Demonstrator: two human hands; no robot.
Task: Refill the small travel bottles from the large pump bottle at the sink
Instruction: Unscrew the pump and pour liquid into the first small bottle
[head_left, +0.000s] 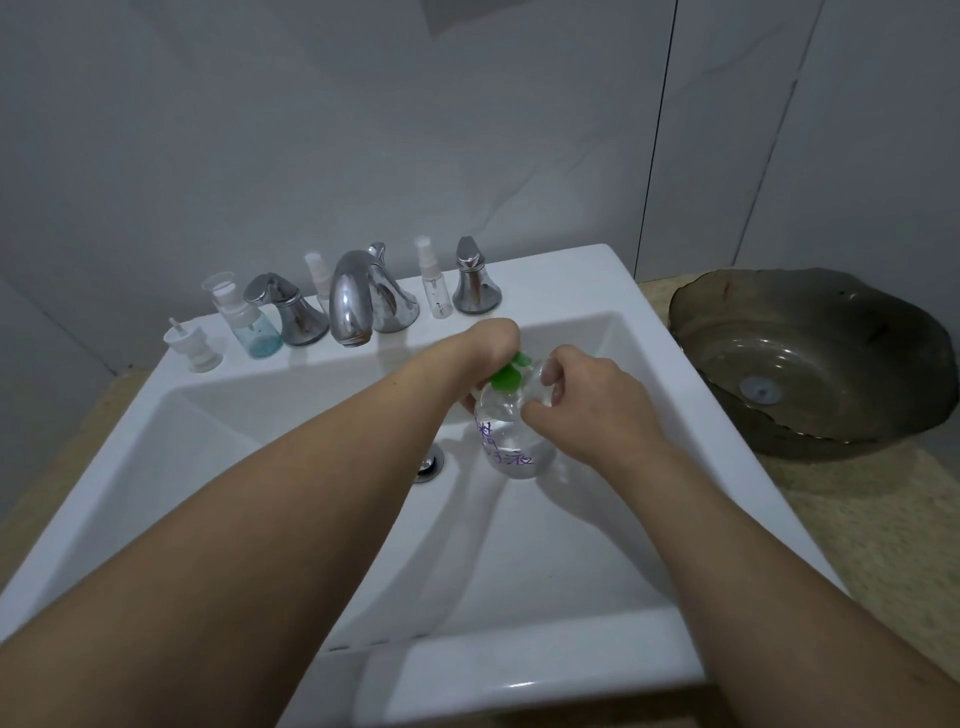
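While held over the sink (571, 291) at frame centre | pump bottle (511, 441) gripped by left hand (493, 338) | small clear bottle (540, 382) pinched by right hand (587, 395)

Pale grey wall panels (363, 130) rise behind a white sink (571, 280) under dim, bluish light. A speckled beige table (857, 530) carries a dark, ragged-edged glass basin (810, 312) at right.

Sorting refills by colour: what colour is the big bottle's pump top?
Green pump top, clearest in the head view.
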